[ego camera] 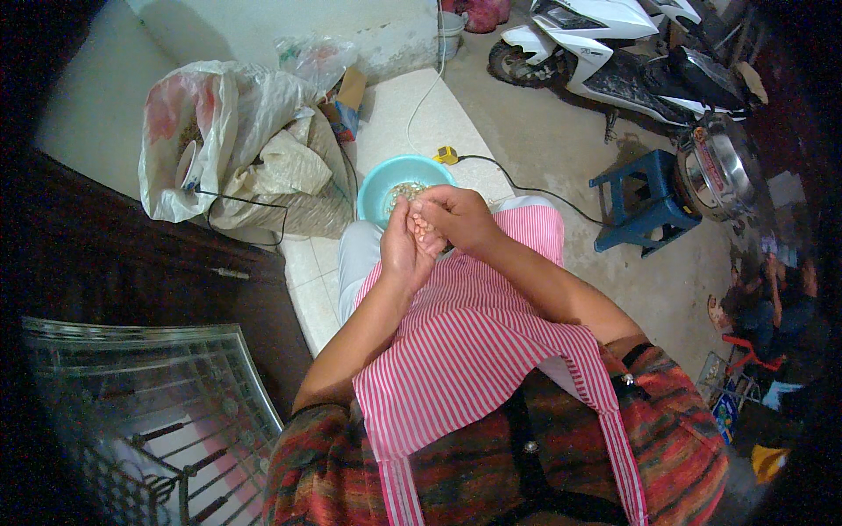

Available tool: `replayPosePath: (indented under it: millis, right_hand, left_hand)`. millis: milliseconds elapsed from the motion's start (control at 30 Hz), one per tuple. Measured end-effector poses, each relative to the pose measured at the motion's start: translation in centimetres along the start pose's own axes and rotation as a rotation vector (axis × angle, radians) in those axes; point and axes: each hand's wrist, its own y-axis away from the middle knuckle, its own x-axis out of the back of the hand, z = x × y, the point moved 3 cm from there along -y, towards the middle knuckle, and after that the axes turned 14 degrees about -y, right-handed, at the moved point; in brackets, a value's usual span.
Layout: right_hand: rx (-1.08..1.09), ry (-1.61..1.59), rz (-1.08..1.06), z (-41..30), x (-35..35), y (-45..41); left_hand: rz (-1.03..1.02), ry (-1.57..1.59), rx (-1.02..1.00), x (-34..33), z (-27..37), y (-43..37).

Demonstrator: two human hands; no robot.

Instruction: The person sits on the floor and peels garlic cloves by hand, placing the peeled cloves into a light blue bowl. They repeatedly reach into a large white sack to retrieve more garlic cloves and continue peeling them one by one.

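Observation:
My left hand (411, 246) is cupped, palm up, with small orange-pink kernels (421, 227) lying in it. Over its fingers, my right hand (464, 217) is bent with thumb and fingertips pinched together at the edge of the palm; whether something sits between those fingertips is too small to tell. Just beyond both hands stands a turquoise plastic basin (376, 184), holding pale small pieces (406, 191) that look like kernels or shells. A red-and-white striped apron (454, 329) covers my lap beneath my forearms.
Large woven sacks (283, 171) stand left of the basin, beside a cardboard box (350, 92). A yellow socket block (446, 155) with a black cable lies behind it. To the right are a blue plastic stool (641, 197), a metal pot (720, 167) and a white scooter (592, 52). A person sits far right.

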Motion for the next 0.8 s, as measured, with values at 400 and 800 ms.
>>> replayPosePath:
  millis: [400,800]
  right_hand:
    - [0.081,0.078,0.114,0.7,1.5,-2.6]
    - [-0.449,-0.588,0.092,1.4,1.5,-1.6]
  left_hand:
    - [-0.049,0.046,0.044,3.0,-0.8,-1.3]
    - [0.045,-0.393,-0.124,1.4,0.8,0.1]
